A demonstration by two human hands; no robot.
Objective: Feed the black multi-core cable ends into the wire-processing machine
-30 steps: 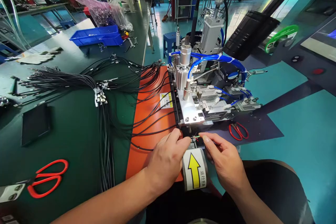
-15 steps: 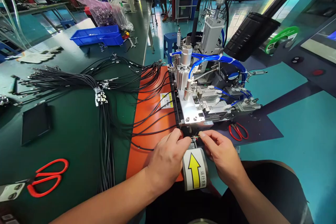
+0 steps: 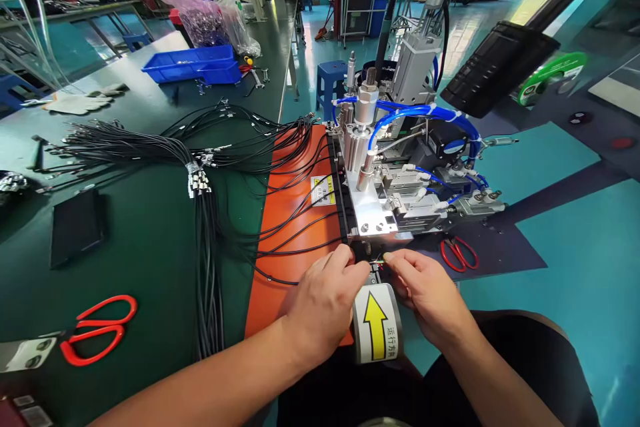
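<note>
Hands: two, left hand (image 3: 323, 303) and right hand (image 3: 427, 293), both at the near edge of the machine (image 3: 390, 173).
Grip: each hand pinches narrowly on the thin wire ends (image 3: 376, 260) between them.
Wire ends: just below the machine's front plate, between both sets of fingertips, above the yellow arrow label (image 3: 376, 323).
Pose: forearms converge from below, palms down, fingers curled.
Cables: one big black cable bundle (image 3: 203, 240) left of the machine, crossing the orange mat (image 3: 290, 240).
Scissors: two red pairs; small scissors (image 3: 457, 252) right of the machine, large scissors (image 3: 97, 330) far left.
</note>
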